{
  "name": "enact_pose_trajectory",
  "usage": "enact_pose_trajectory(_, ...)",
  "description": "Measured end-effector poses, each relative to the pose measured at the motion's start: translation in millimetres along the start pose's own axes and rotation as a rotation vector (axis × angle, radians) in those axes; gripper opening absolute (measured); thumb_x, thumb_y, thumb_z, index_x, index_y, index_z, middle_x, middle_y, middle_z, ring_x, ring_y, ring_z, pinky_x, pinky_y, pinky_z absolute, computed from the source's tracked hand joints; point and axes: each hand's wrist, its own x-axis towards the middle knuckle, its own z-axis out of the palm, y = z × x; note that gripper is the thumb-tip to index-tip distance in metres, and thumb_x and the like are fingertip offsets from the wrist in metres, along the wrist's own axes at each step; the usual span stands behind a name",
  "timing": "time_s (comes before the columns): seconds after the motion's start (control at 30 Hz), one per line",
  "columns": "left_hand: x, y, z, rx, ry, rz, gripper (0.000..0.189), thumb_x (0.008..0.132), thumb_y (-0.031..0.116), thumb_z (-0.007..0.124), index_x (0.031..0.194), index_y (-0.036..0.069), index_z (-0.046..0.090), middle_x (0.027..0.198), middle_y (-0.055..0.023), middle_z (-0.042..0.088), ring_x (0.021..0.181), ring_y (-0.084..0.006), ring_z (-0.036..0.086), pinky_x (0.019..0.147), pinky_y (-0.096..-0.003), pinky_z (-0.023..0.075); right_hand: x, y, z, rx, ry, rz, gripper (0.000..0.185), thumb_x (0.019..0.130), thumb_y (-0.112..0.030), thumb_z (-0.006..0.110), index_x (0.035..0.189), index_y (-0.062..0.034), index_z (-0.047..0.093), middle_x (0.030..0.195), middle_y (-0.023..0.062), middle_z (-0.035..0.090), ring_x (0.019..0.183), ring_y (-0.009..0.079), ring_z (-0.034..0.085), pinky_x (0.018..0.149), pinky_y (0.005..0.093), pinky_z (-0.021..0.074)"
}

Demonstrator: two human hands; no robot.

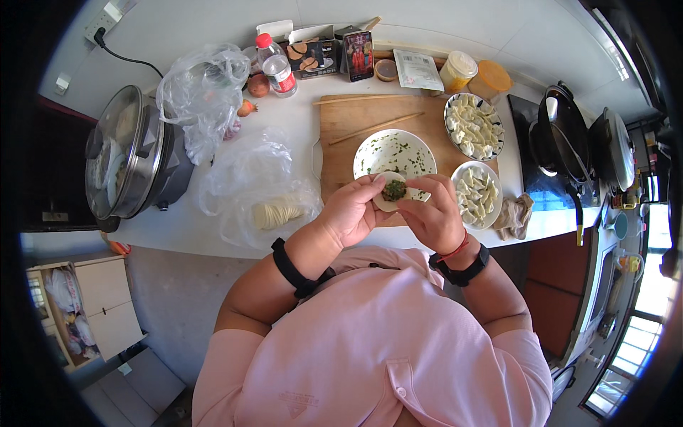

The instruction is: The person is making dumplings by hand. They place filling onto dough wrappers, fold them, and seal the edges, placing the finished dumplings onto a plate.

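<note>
A round dumpling wrapper (382, 203) lies across the fingers of my left hand (349, 211), held by its edge under the thumb. On the wrapper sits a mound of green and brown filling (395, 190). My right hand (435, 213) pinches the wrapper's right edge with thumb and fingers. Just beyond both hands, a white bowl (395, 140) has bits of green filling stuck to its inside; its near side is partly hidden by my hands. To the right, folded dumplings fill a patterned plate (447, 140) and a white plate (498, 205).
The bowl stands on a wooden cutting board (341, 120) with chopsticks (376, 128) on it. A stack of wrappers (277, 214) lies in a plastic bag (240, 181) at left. An electric steamer (173, 171), a bottle (277, 72), a phone (358, 56) and a wok (565, 133) stand around.
</note>
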Motion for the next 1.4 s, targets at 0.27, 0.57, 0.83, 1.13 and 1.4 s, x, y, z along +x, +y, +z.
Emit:
enact_pose_trajectory(0.27, 1, -8, 3, 0.100, 0.067, 0.125, 0.028, 0.101, 0.014, 0.055, 0.125, 0.001, 0.057, 0.115, -0.0077, 0.064, 0.102, -0.0172, 0.064, 0.089, -0.0319, 0.0541, -2, 0, 6, 0.150, -0.007, 0.117, 0.023, 0.072, 0.001, 0.076, 0.092, -0.0035, 0.067, 0.113, 0.0153, 0.066, 0.098, 0.0335, 0.065, 0.081, 0.0426, 0.0544)
enact_pose_trajectory(0.57, -4, -15, 3, 0.185, 0.130, 0.123, 0.027, 0.101, 0.013, 0.054, 0.122, -0.002, 0.061, 0.113, -0.0089, 0.064, 0.101, -0.0174, 0.064, 0.089, -0.0301, 0.0553, -3, 3, 3, 0.153, 0.000, -0.042, 0.020, 0.073, 0.004, 0.073, 0.092, -0.0012, 0.067, 0.107, 0.0130, 0.068, 0.087, 0.0299, 0.068, 0.074, 0.0382, 0.0566)
enact_pose_trajectory(0.83, -2, -15, -1, 0.180, 0.112, 0.028, 0.026, 0.100, 0.012, 0.054, 0.118, -0.006, 0.061, 0.109, -0.0121, 0.065, 0.097, -0.0201, 0.066, 0.088, -0.0339, 0.0573, -6, 6, 0, 0.149, -0.077, -0.078, 0.020, 0.073, 0.001, 0.072, 0.092, -0.0038, 0.068, 0.102, 0.0092, 0.070, 0.086, 0.0276, 0.067, 0.074, 0.0377, 0.0543)
enact_pose_trajectory(1.13, -4, -14, 1, 0.265, 0.082, 0.015, 0.025, 0.099, 0.013, 0.058, 0.116, -0.005, 0.063, 0.106, -0.0102, 0.067, 0.097, -0.0186, 0.066, 0.089, -0.0324, 0.0577, -1, 3, -8, 0.143, -0.084, -0.115, 0.024, 0.069, 0.000, 0.073, 0.092, -0.0066, 0.070, 0.096, 0.0054, 0.068, 0.083, 0.0258, 0.065, 0.072, 0.0365, 0.0528)
enact_pose_trajectory(1.4, -10, -19, 9, 0.395, 0.113, 0.124, 0.025, 0.096, 0.008, 0.062, 0.116, -0.006, 0.063, 0.106, -0.0101, 0.067, 0.098, -0.0168, 0.066, 0.089, -0.0289, 0.0580, -4, 5, -6, 0.237, -0.093, -0.057, 0.022, 0.070, 0.001, 0.074, 0.090, -0.0064, 0.071, 0.090, 0.0062, 0.065, 0.078, 0.0276, 0.062, 0.069, 0.0363, 0.0522)
